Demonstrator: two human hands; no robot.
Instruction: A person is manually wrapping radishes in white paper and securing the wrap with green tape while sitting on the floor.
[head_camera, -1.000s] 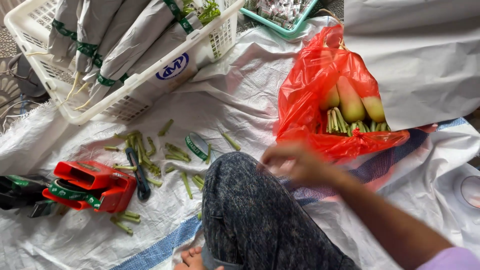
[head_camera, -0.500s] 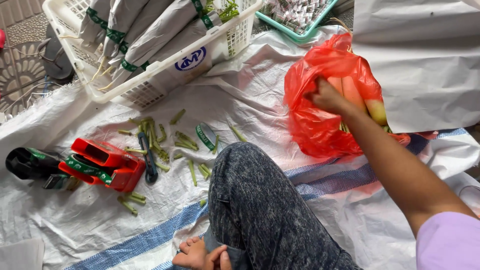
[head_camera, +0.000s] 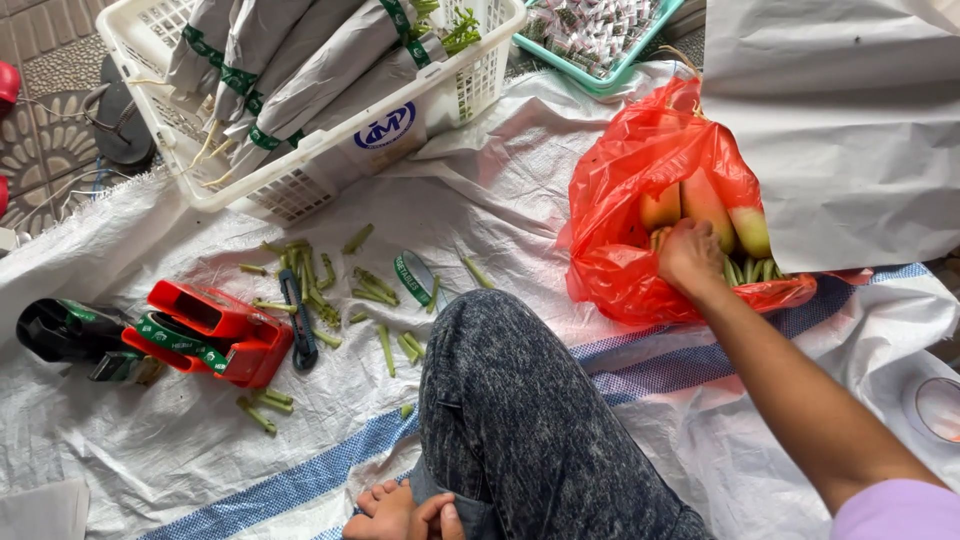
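Reaching into the red plastic bag (head_camera: 640, 215), my right hand (head_camera: 688, 255) is now down among the pale radishes (head_camera: 705, 205); half a second back it was only at the bag's mouth, and before that over my knee. Its fingers curl narrow around something inside, though I cannot tell which stalk or root they hold. The bag lies toward the far right edge of the white sheet (head_camera: 500, 190). My left hand (head_camera: 437, 517) rests by my foot at the near edge, loosely curled and holding nothing.
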